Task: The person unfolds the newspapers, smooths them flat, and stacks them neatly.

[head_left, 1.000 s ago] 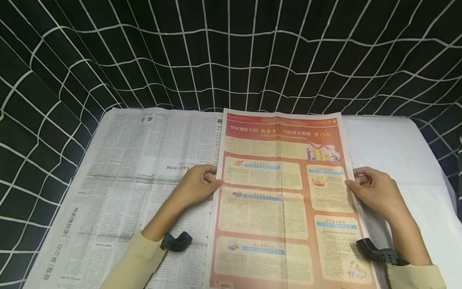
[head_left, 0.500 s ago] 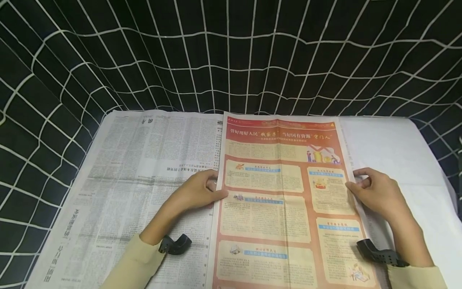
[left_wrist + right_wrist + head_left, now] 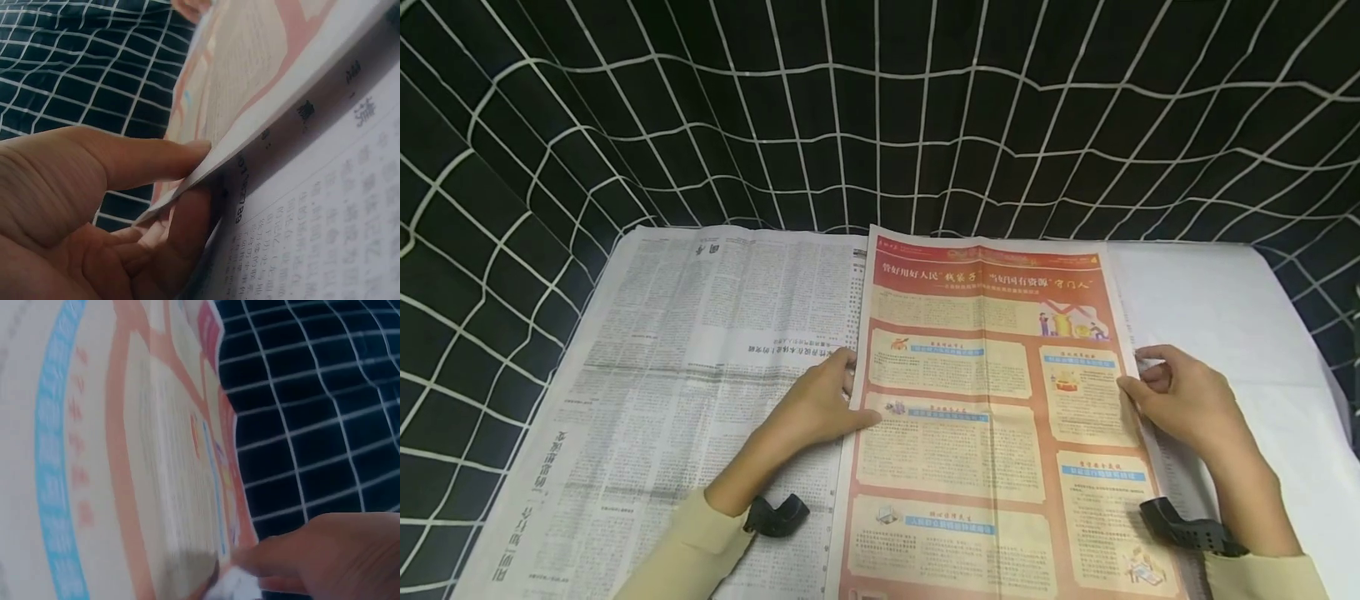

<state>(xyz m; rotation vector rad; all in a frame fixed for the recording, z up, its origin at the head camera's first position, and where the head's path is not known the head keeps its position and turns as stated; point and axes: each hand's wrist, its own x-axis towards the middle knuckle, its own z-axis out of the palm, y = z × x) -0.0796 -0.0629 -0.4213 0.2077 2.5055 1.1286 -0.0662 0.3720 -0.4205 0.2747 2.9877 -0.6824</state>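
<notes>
A red and cream printed newspaper [image 3: 951, 367], creased down its middle, lies lengthwise in front of me in the head view. My left hand [image 3: 820, 400] pinches its left edge, thumb on top and the other fingers beneath, as the left wrist view shows with the newspaper edge [image 3: 250, 134] lifted a little. My right hand [image 3: 1187, 396] pinches the right edge between thumb and fingers. In the right wrist view the right hand [image 3: 331, 556] is at the paper's margin, its fingertips partly blurred. Another newspaper sheet [image 3: 685, 392], black and white, is spread out under and left of the red one.
A white table surface [image 3: 1232, 308] shows at the right. Black cloth with a white grid [image 3: 880, 108] hangs behind and along both sides. Each wrist wears a black camera mount, a left one [image 3: 777, 515] and a right one [image 3: 1187, 527].
My left hand has shifted slightly down the left edge, its thumb reaching further over the red page. The newspaper has moved very little, and the right hand stays almost still.
</notes>
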